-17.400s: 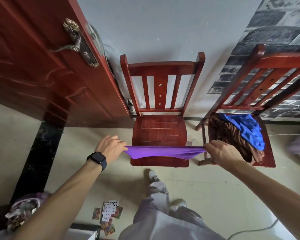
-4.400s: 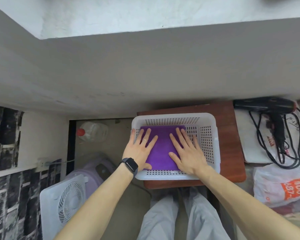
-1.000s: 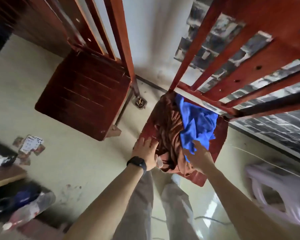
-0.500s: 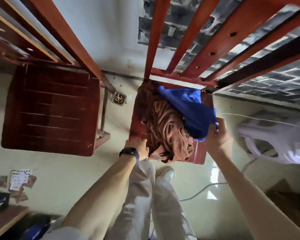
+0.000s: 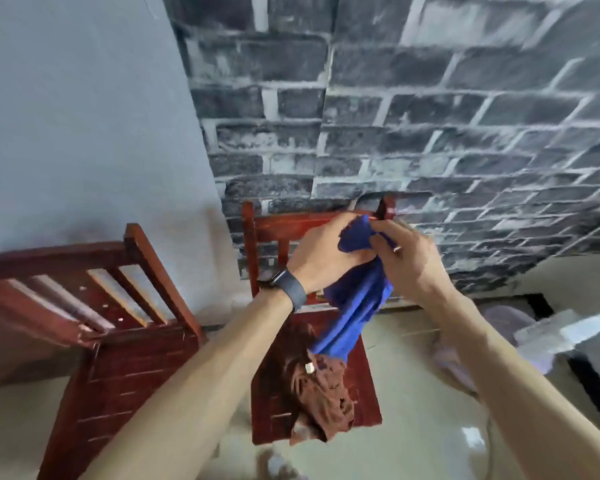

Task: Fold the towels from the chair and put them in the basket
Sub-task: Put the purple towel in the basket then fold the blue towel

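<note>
A blue towel [image 5: 355,306] hangs bunched in the air above the right-hand red wooden chair [image 5: 368,403]. My left hand [image 5: 323,258], with a dark watch on the wrist, and my right hand [image 5: 409,261] both grip its top end, close together at chest height. The towel's lower end dangles just over a crumpled brown towel [image 5: 319,393], which lies on that chair's seat. The basket is out of view.
A second red wooden chair [image 5: 125,368] with a bare seat stands to the left, against a grey wall. Dark brick-pattern wallpaper [image 5: 430,133] covers the wall behind. A pale purple object [image 5: 506,317] and white items lie on the floor at right.
The blue towel has come up off the brown one; both hands now hold it raised. My left hand left the chair seat's edge. The view has tilted upward.
</note>
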The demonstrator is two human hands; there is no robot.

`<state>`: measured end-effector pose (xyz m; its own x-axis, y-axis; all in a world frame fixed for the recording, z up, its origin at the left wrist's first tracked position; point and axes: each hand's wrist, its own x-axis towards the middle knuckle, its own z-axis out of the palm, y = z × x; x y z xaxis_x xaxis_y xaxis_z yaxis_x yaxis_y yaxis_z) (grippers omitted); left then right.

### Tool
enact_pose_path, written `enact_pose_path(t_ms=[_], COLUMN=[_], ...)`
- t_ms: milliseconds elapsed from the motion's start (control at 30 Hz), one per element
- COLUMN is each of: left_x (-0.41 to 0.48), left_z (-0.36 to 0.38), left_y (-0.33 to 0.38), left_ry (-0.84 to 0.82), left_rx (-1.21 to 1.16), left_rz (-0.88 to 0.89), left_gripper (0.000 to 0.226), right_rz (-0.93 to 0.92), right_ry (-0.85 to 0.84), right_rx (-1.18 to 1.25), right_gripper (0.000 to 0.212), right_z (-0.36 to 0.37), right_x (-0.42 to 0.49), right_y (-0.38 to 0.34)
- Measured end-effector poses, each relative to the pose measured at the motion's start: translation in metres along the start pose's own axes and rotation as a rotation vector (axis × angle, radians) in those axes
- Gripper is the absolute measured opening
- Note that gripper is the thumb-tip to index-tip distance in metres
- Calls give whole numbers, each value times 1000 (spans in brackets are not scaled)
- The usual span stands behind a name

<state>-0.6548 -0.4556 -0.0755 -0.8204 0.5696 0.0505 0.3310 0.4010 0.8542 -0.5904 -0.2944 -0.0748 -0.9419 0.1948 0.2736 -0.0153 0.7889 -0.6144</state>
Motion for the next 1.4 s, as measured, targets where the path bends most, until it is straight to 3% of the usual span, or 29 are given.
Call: enact_pose_path(t_ms=[133,300,533,633,733,867,1000,1133,1200,1267,1400], left_x=[-3,-17,-65,-97,-132,-189,-221,-249,-262,-269,-271], left_z=[-47,-92,-146,-160,-160,-141,-174,-266,-315,-356,-400], left_y=[71,156,225,206,161,92,50,36,28,23,26], left_ry=[151,275,326,304,140,16,230,409,466,492,402], left_rx=[0,29,28,-102,-230,-213,-109,48,111,94,22], left_rz=[79,193,264,170,10,-154,-177,-161,-157,-149,-23], left_gripper=[10,15,20,32,53,36,40,17,10,11,21], right_rz=[-55,-94,-130,-163,-117,-23,2,153,211,202,82], right_ry=[153,359,264,237,204,159,172,206,259,273,131], right_rx=[44,98,284,421,545,708,757,703,553,430,512], right_gripper=[21,18,15,11,6,10,9,8,9,10,13], right_z=[-65,-119,-152,-155,-147,-129,-104,-57,-33,-10,30], right_x=[1,-4,-21,-18,-8,0,-1,-10,-17,-29,-51], right_y=[-53,-113,-183,-215,-242,-283,-314,-317,-315,-323,-372])
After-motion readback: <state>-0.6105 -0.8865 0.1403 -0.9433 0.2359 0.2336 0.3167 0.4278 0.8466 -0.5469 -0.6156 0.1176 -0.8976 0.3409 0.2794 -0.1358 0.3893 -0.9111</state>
